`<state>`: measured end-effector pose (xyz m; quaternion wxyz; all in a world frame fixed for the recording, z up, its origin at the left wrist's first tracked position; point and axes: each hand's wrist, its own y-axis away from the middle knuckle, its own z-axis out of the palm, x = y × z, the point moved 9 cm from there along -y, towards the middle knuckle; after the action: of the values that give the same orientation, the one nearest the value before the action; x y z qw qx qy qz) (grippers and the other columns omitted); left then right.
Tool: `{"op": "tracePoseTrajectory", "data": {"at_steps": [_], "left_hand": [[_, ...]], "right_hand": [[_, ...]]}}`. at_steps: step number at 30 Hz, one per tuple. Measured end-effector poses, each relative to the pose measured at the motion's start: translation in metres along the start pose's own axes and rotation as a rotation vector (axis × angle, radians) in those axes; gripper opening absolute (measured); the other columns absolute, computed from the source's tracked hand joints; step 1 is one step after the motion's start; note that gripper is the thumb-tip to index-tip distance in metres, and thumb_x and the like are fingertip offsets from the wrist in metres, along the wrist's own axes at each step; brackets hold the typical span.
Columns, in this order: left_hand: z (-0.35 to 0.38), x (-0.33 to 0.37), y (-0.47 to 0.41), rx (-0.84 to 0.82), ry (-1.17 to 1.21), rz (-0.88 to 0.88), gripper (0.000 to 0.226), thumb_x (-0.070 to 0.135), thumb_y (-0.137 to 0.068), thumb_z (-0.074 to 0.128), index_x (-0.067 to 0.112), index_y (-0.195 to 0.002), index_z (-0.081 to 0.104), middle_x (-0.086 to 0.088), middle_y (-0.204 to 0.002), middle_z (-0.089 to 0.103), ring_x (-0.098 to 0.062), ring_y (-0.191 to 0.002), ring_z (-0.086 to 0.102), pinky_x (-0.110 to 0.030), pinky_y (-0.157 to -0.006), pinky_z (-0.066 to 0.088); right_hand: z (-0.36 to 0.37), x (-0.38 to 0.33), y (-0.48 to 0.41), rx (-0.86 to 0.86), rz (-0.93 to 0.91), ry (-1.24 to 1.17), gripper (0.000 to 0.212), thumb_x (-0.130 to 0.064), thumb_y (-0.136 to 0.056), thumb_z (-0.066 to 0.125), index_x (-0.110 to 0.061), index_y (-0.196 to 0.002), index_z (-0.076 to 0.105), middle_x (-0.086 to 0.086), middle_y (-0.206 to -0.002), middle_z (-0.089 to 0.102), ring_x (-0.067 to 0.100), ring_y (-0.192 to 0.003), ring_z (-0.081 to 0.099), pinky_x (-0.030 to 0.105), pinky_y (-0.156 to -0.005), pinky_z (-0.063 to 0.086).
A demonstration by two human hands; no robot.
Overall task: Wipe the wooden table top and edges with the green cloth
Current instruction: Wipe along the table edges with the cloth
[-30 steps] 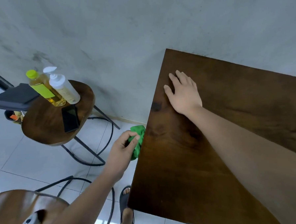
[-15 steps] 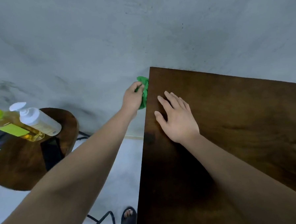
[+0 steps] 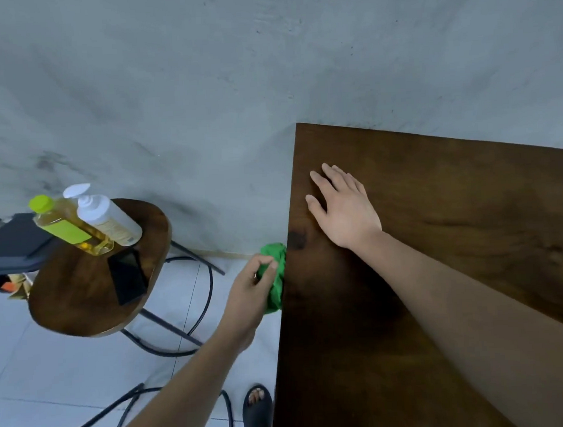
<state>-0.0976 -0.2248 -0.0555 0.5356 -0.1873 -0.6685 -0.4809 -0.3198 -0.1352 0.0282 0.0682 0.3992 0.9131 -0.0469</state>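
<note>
Your left hand (image 3: 248,296) grips the bunched green cloth (image 3: 275,279), fingers and thumb curled round it, and presses it against the left edge of the wooden table (image 3: 346,357), partway between the far corner and the near end. Your right hand (image 3: 345,210) lies flat on the top near the far left corner, fingers straight and holding nothing.

The step in hand looks like edge work. The top shows no streaks, so you cannot tell whether it is done; the other edges are out of view.

The far edge meets the grey wall (image 3: 201,87), leaving little room there. Along the left edge the floor is open. The round stool (image 3: 82,305) with two bottles (image 3: 88,223) and a phone (image 3: 128,277) stands well apart, and your sandalled foot (image 3: 257,407) sits just beside the near stretch.
</note>
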Motion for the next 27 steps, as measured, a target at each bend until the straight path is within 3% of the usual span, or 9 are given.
{"op": "tracePoseTrajectory", "data": {"at_steps": [2, 5, 7, 11, 17, 20, 23, 27], "left_hand": [[-0.007, -0.013, 0.041, -0.012, -0.024, -0.003, 0.019, 0.027, -0.113, 0.058, 0.021, -0.1, 0.07, -0.008, -0.103, 0.077, -0.041, -0.101, 0.074, -0.064, -0.087, 0.063], [-0.019, -0.036, 0.095, -0.002, -0.085, -0.026, 0.024, 0.025, -0.112, 0.058, 0.027, -0.092, 0.072, -0.006, -0.097, 0.078, -0.04, -0.095, 0.075, -0.05, -0.075, 0.064], [-0.026, -0.055, 0.123, 0.002, -0.109, -0.065, 0.021, 0.027, -0.11, 0.06, 0.025, -0.094, 0.073, -0.009, -0.096, 0.077, -0.044, -0.096, 0.074, -0.054, -0.079, 0.063], [-0.04, -0.076, 0.165, -0.004, -0.203, -0.058, 0.022, 0.027, -0.109, 0.063, 0.027, -0.09, 0.072, -0.003, -0.093, 0.074, -0.021, -0.088, 0.073, -0.029, -0.076, 0.059], [-0.051, -0.052, 0.182, 0.035, -0.259, -0.007, 0.014, 0.024, -0.106, 0.07, 0.027, -0.099, 0.082, -0.003, -0.1, 0.079, -0.022, -0.093, 0.076, -0.027, -0.078, 0.06], [-0.047, -0.003, 0.175, 0.085, -0.316, 0.147, 0.011, 0.029, -0.105, 0.071, 0.029, -0.107, 0.082, 0.002, -0.108, 0.078, -0.026, -0.099, 0.076, -0.042, -0.081, 0.064], [-0.021, 0.057, 0.162, 0.126, -0.524, 0.378, 0.01, 0.028, -0.104, 0.072, 0.034, -0.105, 0.081, 0.014, -0.111, 0.075, -0.009, -0.104, 0.071, -0.027, -0.088, 0.057], [0.046, 0.11, 0.147, 0.088, -0.704, 0.601, 0.009, 0.029, -0.104, 0.073, 0.032, -0.11, 0.078, 0.019, -0.115, 0.068, 0.001, -0.107, 0.066, -0.011, -0.09, 0.049]], "right_hand": [[0.0, -0.001, 0.002, -0.02, 0.0, -0.003, 0.065, -0.054, -0.118, 0.03, -0.024, -0.175, 0.032, 0.006, -0.185, 0.022, 0.025, -0.172, 0.014, 0.046, -0.14, 0.011], [0.001, -0.003, 0.004, -0.071, 0.001, 0.01, 0.065, -0.053, -0.119, 0.025, -0.024, -0.177, 0.025, 0.006, -0.186, 0.016, 0.025, -0.173, 0.008, 0.044, -0.14, 0.006], [-0.001, -0.006, 0.007, -0.105, 0.001, 0.029, 0.065, -0.052, -0.12, 0.022, -0.024, -0.178, 0.022, 0.007, -0.187, 0.015, 0.026, -0.173, 0.008, 0.045, -0.14, 0.007], [-0.009, -0.009, 0.029, -0.136, 0.004, 0.056, 0.063, -0.049, -0.121, 0.023, -0.021, -0.177, 0.024, 0.011, -0.185, 0.018, 0.03, -0.172, 0.013, 0.046, -0.139, 0.009], [-0.029, -0.013, 0.085, -0.137, -0.025, -0.05, 0.063, -0.051, -0.12, 0.03, -0.023, -0.176, 0.029, 0.008, -0.185, 0.02, 0.029, -0.172, 0.016, 0.045, -0.138, 0.011], [-0.045, -0.008, 0.112, -0.149, -0.028, -0.107, 0.06, -0.05, -0.12, 0.035, -0.024, -0.174, 0.035, 0.005, -0.185, 0.022, 0.029, -0.171, 0.018, 0.045, -0.138, 0.014], [-0.059, 0.003, 0.141, -0.183, -0.026, -0.162, 0.059, -0.048, -0.119, 0.039, -0.024, -0.173, 0.037, 0.003, -0.184, 0.024, 0.029, -0.17, 0.02, 0.047, -0.137, 0.017], [-0.074, 0.034, 0.178, -0.158, 0.031, -0.212, 0.056, -0.048, -0.119, 0.043, -0.026, -0.17, 0.043, 0.001, -0.18, 0.032, 0.027, -0.166, 0.029, 0.047, -0.134, 0.025]]}}
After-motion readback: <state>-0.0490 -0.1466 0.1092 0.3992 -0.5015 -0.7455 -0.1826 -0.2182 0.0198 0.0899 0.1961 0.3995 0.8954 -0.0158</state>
